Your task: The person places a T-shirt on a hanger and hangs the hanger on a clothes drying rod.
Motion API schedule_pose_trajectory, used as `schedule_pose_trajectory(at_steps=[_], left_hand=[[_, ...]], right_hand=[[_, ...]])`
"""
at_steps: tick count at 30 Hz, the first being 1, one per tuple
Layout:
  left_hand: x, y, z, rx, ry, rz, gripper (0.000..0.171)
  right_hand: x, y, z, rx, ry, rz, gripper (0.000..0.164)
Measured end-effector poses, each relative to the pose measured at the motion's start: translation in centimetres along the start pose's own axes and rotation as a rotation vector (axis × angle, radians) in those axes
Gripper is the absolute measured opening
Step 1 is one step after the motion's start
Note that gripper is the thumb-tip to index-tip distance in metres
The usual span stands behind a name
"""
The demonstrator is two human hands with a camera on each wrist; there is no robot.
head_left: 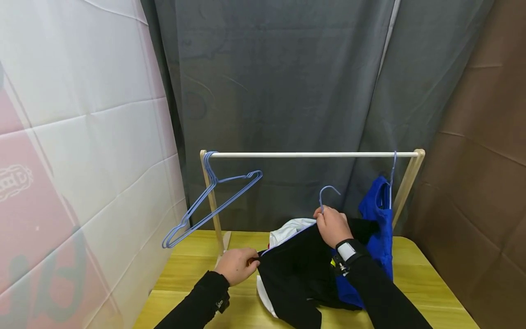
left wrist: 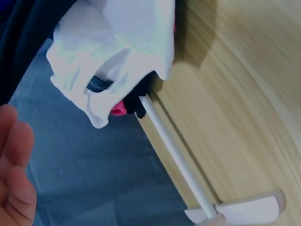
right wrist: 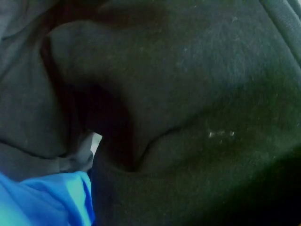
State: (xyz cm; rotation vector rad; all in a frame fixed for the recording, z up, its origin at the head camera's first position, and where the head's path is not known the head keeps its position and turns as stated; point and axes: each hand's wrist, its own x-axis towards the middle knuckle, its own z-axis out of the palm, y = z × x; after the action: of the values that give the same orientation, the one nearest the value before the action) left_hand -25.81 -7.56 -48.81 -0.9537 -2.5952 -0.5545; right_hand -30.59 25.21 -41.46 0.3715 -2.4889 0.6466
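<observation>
A black garment [head_left: 297, 269] hangs slanting over a light blue hanger [head_left: 324, 192] above the table. My right hand [head_left: 334, 227] grips the hanger just below its hook, along with the garment's upper edge. At the lower left end of the hanger, my left hand [head_left: 238, 266] pinches the garment's corner between thumb and fingers. In the left wrist view the fingers [left wrist: 19, 146] are curled beside the dark cloth. Black fabric [right wrist: 188, 94] fills most of the right wrist view. Behind the garment lies a white garment [left wrist: 117, 47] with a dark neck label.
A rack with a white rail [head_left: 304, 155] stands on the wooden table [head_left: 186, 278]. Several empty blue hangers [head_left: 211, 192] hang at its left end. A blue garment [head_left: 380, 219] hangs on a hanger at the right end. Grey curtain [head_left: 271, 91] closes off the back.
</observation>
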Motion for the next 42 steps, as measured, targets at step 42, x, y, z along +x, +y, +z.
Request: schedule_pose_trajectory(at_steps=[42], left_hand=[[5.7, 8.0, -0.8, -0.066, 0.127, 0.021, 0.008]], right_hand=[[-1.0, -4.1, 1.0, -0.019, -0.075, -0.165, 0.018]])
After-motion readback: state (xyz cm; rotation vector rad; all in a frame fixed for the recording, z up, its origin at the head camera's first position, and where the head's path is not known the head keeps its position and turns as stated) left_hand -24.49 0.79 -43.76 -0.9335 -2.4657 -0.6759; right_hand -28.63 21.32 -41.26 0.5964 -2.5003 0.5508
